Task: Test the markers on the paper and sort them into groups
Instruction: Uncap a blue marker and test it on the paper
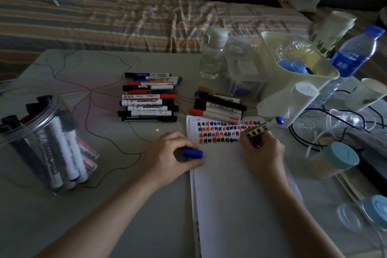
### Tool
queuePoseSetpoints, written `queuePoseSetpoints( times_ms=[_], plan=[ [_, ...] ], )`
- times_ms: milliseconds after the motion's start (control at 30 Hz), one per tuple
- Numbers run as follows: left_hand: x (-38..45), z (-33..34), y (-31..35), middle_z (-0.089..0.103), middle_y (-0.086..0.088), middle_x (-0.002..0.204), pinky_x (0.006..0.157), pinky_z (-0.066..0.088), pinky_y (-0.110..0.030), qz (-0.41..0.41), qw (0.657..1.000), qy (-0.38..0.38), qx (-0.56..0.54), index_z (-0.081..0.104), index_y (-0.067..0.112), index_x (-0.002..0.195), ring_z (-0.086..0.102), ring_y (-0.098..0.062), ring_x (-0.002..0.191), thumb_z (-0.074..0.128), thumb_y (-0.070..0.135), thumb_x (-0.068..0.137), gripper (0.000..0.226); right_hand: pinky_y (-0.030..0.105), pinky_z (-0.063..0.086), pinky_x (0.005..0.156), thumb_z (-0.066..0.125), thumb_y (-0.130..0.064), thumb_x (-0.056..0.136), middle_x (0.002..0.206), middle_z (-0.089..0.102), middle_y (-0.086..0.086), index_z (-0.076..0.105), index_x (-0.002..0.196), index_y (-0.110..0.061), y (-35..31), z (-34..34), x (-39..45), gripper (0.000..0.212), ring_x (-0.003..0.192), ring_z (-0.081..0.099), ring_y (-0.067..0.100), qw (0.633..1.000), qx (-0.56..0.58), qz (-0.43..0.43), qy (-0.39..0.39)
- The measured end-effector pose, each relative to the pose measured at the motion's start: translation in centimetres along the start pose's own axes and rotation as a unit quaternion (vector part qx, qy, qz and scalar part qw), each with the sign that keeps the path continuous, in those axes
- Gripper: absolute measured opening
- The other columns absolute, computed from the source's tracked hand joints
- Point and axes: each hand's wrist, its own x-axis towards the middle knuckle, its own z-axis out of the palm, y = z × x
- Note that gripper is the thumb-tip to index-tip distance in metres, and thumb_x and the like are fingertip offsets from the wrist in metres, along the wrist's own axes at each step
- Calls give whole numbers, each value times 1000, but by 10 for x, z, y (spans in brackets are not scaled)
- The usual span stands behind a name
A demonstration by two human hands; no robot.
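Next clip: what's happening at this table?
A person is testing markers. The right hand holds a blue marker on the paper, beside rows of red, blue and black marks. The left hand holds its cap. Two sorted groups lie beyond; more wait in a jar.

The room is dim. A pale worktop (62, 216) with thin branching lines stands against a bed (125, 19) covered in a rumpled striped and checked sheet. Beyond the bed, the far background falls into near darkness.
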Motion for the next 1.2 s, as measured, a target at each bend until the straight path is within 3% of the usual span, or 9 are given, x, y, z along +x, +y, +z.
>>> queuePoseSetpoints(
  times_ms=[167, 300, 400, 667, 800, 967, 1067, 1200],
  plan=[
    [0, 1, 1, 58, 20, 90, 77, 51, -32, 1, 1000, 5, -5, 73, 31, 90, 55, -2, 89, 73, 60, 66, 37, 13, 38, 51, 67, -42, 79, 70, 64, -1, 61, 70, -14, 4, -1, 2, 30, 52, 45, 2, 1000, -2, 19, -11],
    [0, 1, 0, 58, 21, 90, 76, 50, -29, 4, 1000, 4, -7, 73, 32, 90, 55, -1, 90, 69, 64, 65, 41, 14, 38, 52, 71, -33, 81, 67, 62, 5, 59, 69, -8, 2, 1, 1, 31, 53, 43, 4, 1000, -17, 8, -3],
    [0, 1, 0, 57, 22, 90, 75, 49, -25, 5, 1000, 6, 1, 71, 34, 90, 54, 1, 90, 69, 65, 65, 40, 16, 37, 49, 71, -27, 81, 59, 60, 4, 57, 64, -12, 0, 0, 0, 26, 50, 44, 3, 1000, -4, 2, -14],
    [1, 2, -1, 58, 22, 90, 75, 50, -29, 10, 1000, 10, 3, 71, 35, 89, 55, 0, 89, 69, 67, 65, 40, 15, 35, 48, 69, -30, 83, 59, 58, 6, 58, 66, -10, -3, 0, 2, 29, 51, 40, 4, 1000, -1, 23, -5],
    [0, 0, 0, 59, 21, 91, 77, 50, -30, 8, 1000, 9, 1, 72, 34, 91, 54, 1, 90, 66, 67, 66, 41, 14, 36, 47, 69, -25, 80, 56, 55, -4, 58, 66, -13, -2, 1, 2, 21, 49, 42, 2, 1000, 15, 24, -11],
    [1, 0, 1, 61, 18, 93, 79, 50, -28, -6, 1000, 7, -13, 73, 32, 95, 56, -1, 92, 66, 60, 74, 36, 19, 35, 48, 69, -27, 86, 55, 55, -10, 64, 70, -11, 0, -5, 8, 23, 51, 43, 2, 988, 132, 77, 13],
    [2, -2, 5, 59, 15, 94, 78, 48, -23, -34, 998, -1, -50, 72, 29, 95, 57, -2, 90, 75, 42, 77, 22, 18, 34, 44, 69, -30, 89, 51, 51, -10, 60, 66, -21, -11, -11, 9, 26, 48, 41, 5, 974, 195, 115, 2],
    [-1, -20, 30, 63, 10, 93, 73, 46, -11, -133, 974, 13, -184, 68, 34, 91, 59, -5, 86, 72, 24, 85, 12, 18, 33, 44, 67, -22, 93, 54, 43, -8, 61, 79, -15, -37, -30, 10, 17, 50, 35, 7, 937, 294, 184, -36]
  ],
)
